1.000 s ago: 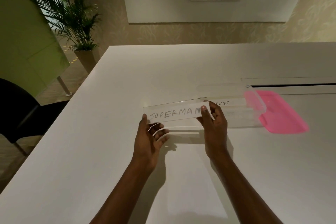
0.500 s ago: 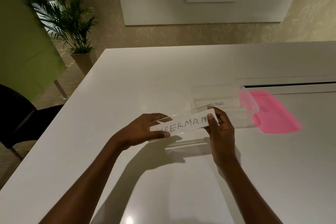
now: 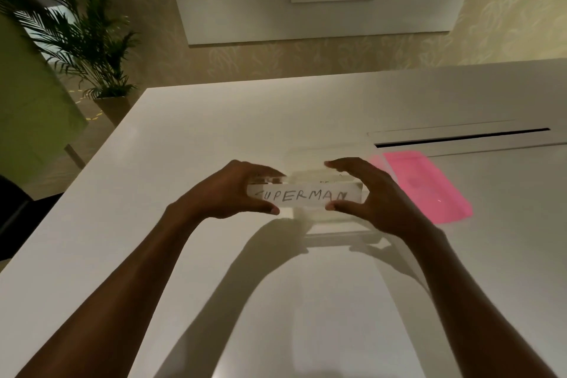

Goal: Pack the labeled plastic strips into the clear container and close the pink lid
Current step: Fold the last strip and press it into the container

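A clear plastic strip (image 3: 303, 196) with a white label reading SUPERMAN is held level above the table. My left hand (image 3: 227, 190) grips its left end and my right hand (image 3: 377, 196) grips its right end, thumbs below and fingers above. Directly behind and under the strip sits the clear container (image 3: 319, 159), partly hidden by the strip and my right hand. A second labeled strip inside it is barely visible. The pink lid (image 3: 426, 184) lies flat on the table to the right of the container.
The white table (image 3: 214, 138) has a long dark slot (image 3: 460, 136) at the back right. A potted palm (image 3: 92, 40) and a green panel (image 3: 27, 107) stand beyond the table's left corner. A dark chair (image 3: 18, 215) is at the left.
Both hands have lifted the SUPERMAN strip and carried it right, over the container. The left hand shifted its grip to the strip's left end. The camera tilted down and moved closer.
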Demonstrator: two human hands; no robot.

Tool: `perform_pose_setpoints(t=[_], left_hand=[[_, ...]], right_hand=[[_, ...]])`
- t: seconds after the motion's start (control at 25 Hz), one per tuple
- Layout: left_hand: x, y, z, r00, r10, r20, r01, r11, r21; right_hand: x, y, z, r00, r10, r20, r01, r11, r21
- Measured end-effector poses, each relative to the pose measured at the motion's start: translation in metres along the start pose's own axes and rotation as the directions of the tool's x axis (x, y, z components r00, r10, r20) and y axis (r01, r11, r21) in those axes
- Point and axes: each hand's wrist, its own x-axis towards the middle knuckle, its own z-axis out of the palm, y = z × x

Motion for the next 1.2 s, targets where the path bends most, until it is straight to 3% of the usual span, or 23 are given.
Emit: perform_pose_setpoints(t=[0.08,0.24,0.48,0.64,0.8,1.2], left_hand=[[0.021,0.009,-0.004,0.999,0.033,-0.028,-0.032,0.999,0.023],[0.069,0.023,-0.006,0.984,0.119,-0.136,-0.101,0.986,0.13],[0.119,0.026,0.027,0.968,0.117,-0.223,-0.009,0.901,0.434],[0.133,0.021,0.058,0.968,0.06,-0.246,0.066,0.878,0.474],[0.141,0.016,0.075,0.974,-0.008,-0.226,0.127,0.847,0.516],[0.15,0.005,0.109,0.97,-0.168,-0.176,0.238,0.811,0.534]], right_hand=[[0.015,0.01,-0.017,0.999,0.006,0.033,-0.004,0.999,-0.044],[0.051,0.036,-0.035,0.999,0.003,-0.053,-0.01,0.992,-0.122],[0.084,0.084,-0.027,0.994,0.087,0.067,-0.069,0.97,-0.232],[0.09,0.106,-0.012,0.977,0.148,0.151,-0.077,0.914,-0.398],[0.088,0.117,-0.003,0.972,0.202,0.124,-0.128,0.887,-0.444],[0.087,0.121,0.001,0.973,0.173,0.153,-0.047,0.796,-0.603]])
